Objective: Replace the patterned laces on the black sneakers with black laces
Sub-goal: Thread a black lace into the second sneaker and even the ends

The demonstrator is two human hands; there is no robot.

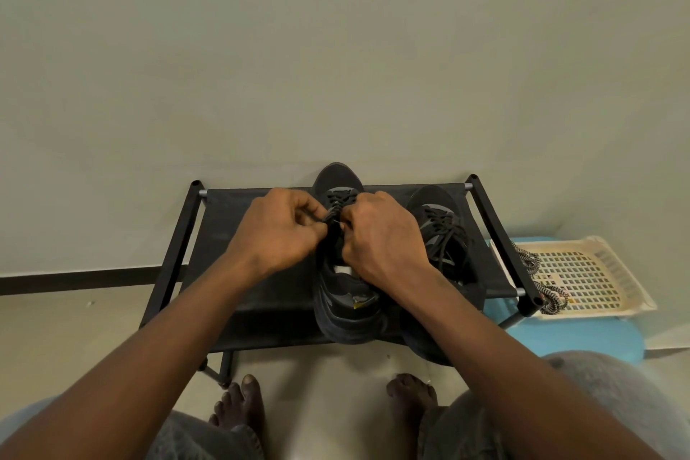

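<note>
— Where is the shoe they're working on?

— Dead centre of the worktop (224, 213). The near sneaker (347, 310) lies lengthwise from 12 to 6, toe towards the wall and heel towards the person's knees.

— And the hands?

— Both are up over its lacing, one on each side. The left hand (278, 231) comes in from 9 o'clock with fingers curled, pinching the black lace (332, 216). The right hand (381, 235) comes in from 3 o'clock, also curled. It seems to nip the same lace, but its fingertips are turned away from me, so I can't be sure.

— Which hand is nearer the lace?

— Neither, really. The lace sits between them, right on the shoe's midline. I'd judge the next pull goes across that axis, towards 9 or 3, through an eyelet I can't make out from here.

— The other shoe?

— The second sneaker (437, 224) is just beside the first at 3 o'clock, pointing the same way. It has dark laces hanging loose, so it looks already relaced.

— And the old ones?

— The patterned laces (552, 295) are draped over the edge of a cream basket (612, 258) on a blue stool (582, 336), out past the worktop at 3 o'clock and well apart from both hands.
</note>
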